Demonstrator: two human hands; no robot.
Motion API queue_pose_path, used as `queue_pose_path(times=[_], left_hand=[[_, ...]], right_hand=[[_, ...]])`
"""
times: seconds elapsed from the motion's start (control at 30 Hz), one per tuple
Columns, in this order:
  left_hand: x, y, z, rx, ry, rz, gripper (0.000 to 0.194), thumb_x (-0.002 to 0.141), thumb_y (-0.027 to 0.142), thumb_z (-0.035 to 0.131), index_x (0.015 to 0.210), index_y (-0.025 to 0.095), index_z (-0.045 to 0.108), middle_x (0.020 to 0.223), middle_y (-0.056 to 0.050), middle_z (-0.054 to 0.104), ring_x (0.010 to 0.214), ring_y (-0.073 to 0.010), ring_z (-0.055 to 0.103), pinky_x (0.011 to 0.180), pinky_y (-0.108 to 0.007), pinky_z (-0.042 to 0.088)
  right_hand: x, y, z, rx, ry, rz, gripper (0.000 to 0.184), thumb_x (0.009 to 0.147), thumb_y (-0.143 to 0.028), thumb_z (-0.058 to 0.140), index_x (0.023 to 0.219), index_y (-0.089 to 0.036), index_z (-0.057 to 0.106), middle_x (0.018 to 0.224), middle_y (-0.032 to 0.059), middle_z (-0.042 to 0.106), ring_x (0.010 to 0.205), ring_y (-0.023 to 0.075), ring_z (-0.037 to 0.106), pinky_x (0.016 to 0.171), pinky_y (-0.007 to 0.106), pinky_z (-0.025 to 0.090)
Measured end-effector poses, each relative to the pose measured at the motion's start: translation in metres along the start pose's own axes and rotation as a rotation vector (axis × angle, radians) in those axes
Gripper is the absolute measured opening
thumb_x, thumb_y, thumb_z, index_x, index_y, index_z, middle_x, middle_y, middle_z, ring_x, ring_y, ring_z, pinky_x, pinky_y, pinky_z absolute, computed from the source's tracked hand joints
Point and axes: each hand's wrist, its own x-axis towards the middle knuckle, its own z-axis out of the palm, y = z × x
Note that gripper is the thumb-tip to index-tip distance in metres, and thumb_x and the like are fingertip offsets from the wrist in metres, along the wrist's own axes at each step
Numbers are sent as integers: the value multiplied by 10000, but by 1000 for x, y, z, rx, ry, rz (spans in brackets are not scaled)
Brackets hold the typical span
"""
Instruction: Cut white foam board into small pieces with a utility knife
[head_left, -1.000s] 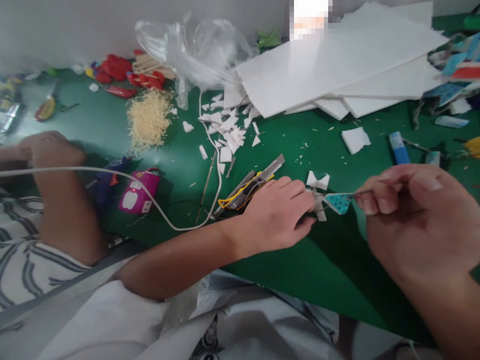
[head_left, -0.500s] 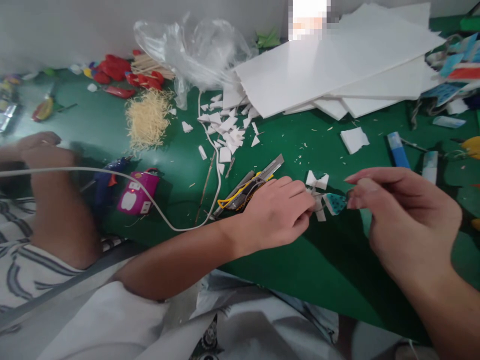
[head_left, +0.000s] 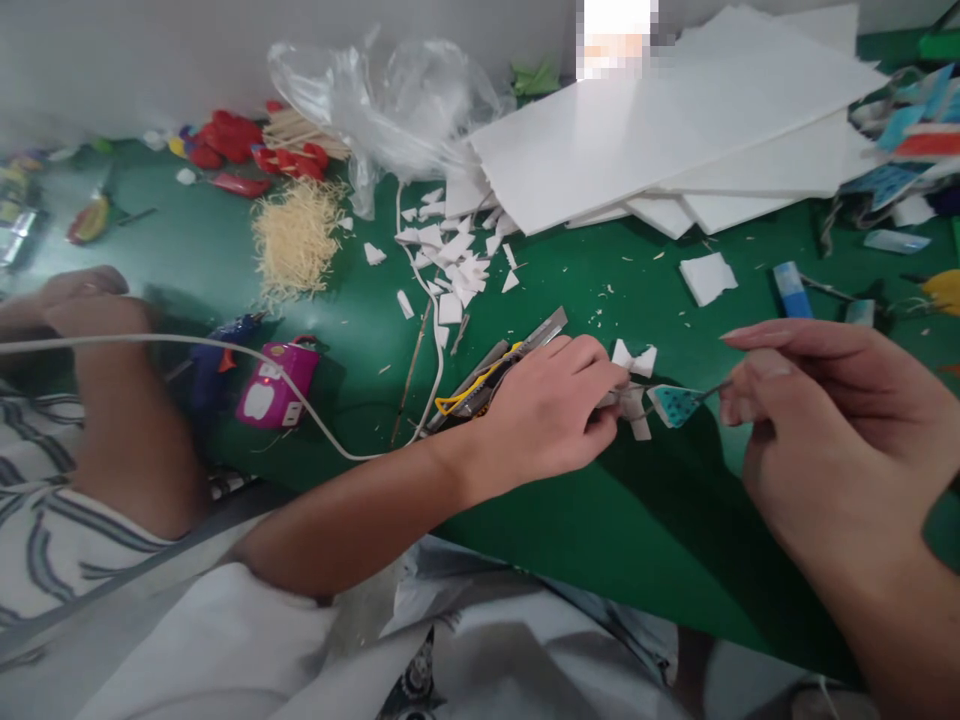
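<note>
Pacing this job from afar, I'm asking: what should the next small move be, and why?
Perhaps ease the right hand slightly away from the left hand, to draw the string straight: the right pinches that thin strand beside the blue spotted triangle, which sits between both hands.

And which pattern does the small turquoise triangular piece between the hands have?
The turquoise triangular piece has dark dots; the head view shows it.

A teal triangle (head_left: 676, 406), dark-spotted and white-edged, sits tilted just right of a white strip (head_left: 638, 418), a thin dark cord (head_left: 714, 392) running straight from its right corner.
</note>
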Motion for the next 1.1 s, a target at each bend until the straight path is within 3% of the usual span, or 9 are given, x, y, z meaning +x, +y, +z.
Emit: queue_pose_path(times=[0.27, 0.43, 0.57, 0.7, 0.93, 1.1], left_hand=[[3, -5, 3, 102, 5, 32, 239, 1000, 195, 488, 881, 162, 694, 894, -64, 692, 823, -196, 610, 759, -335, 487], [3, -8, 1, 13, 127, 62, 172, 956, 160, 531, 861, 156, 673, 872, -65, 701, 809, -189, 632, 759, -328, 512], [2, -6, -3, -163, 263, 66, 112, 932, 114, 577, 872, 173, 651, 858, -42, 713, 816, -153, 652, 802, -301, 548], [1, -3, -6, -352, 318, 15, 111, 891, 67, 624, 855, 169, 650, 835, -24, 703, 774, -117, 624, 755, -249, 553], [1, 2, -12, -788, 285, -233, 73, 885, 160, 677, 815, 177, 664, 900, -44, 756, 699, -95, 613, 650, -224, 527], [1, 3, -14, -1206, 214, -345, 138, 873, 232, 732, 776, 172, 654, 976, -72, 781, 721, -101, 647, 646, -224, 530]], right_hand=[[-4, -2, -2, -19, -39, -10, 122, 827, -182, 704, 859, -258, 794, 587, -39, 602, 482, 104, 519, 442, 280, 434], [-4, 0, -3, 105, -36, -71, 153, 846, -125, 699, 871, -242, 794, 601, -38, 605, 483, 98, 522, 458, 290, 437], [-3, 1, -2, 157, 10, -131, 165, 836, -107, 703, 857, -244, 795, 670, -16, 659, 508, 97, 536, 459, 290, 433], [-3, -3, -4, 16, -24, -87, 148, 836, -143, 699, 863, -255, 792, 658, -19, 661, 495, 96, 528, 441, 273, 425], [-5, -4, -10, -237, -292, -130, 160, 840, -207, 727, 977, -279, 769, 647, -60, 644, 544, 78, 562, 522, 222, 476], [-5, -6, -10, -36, -348, -153, 368, 853, -79, 573, 1054, -329, 753, 673, -77, 646, 572, 78, 589, 537, 221, 484]])
